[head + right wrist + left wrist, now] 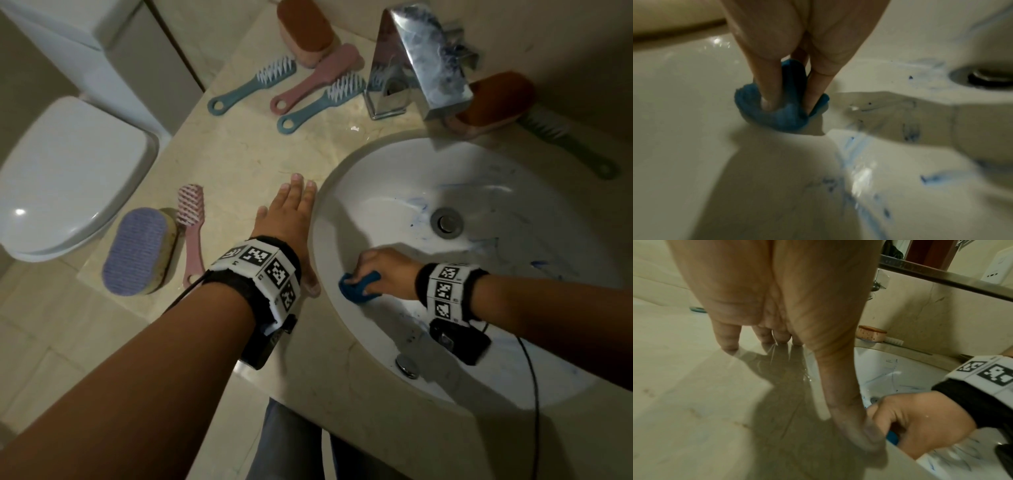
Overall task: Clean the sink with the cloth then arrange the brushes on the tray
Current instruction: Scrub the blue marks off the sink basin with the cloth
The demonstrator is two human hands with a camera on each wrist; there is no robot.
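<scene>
Sink [359,178] is a round, glossy white ceramic basin sunk into a beige marble-look counter [239,164], smeared with blue scribbles around the metal drain [447,222]. Right hand [387,270] has its fingers curled round a bunched, fuzzy blue cloth [356,286], pressed onto the near-left basin wall. Left hand [291,219] lies flat with straight fingers on the counter just beside the rim. Far left, two blue brushes [253,85] and a pink brush [315,80] lie diagonally, handles pointing near-left. Near left, a ribbed purple sponge [137,250] sits beside another pink brush [191,236] lying near-to-far.
</scene>
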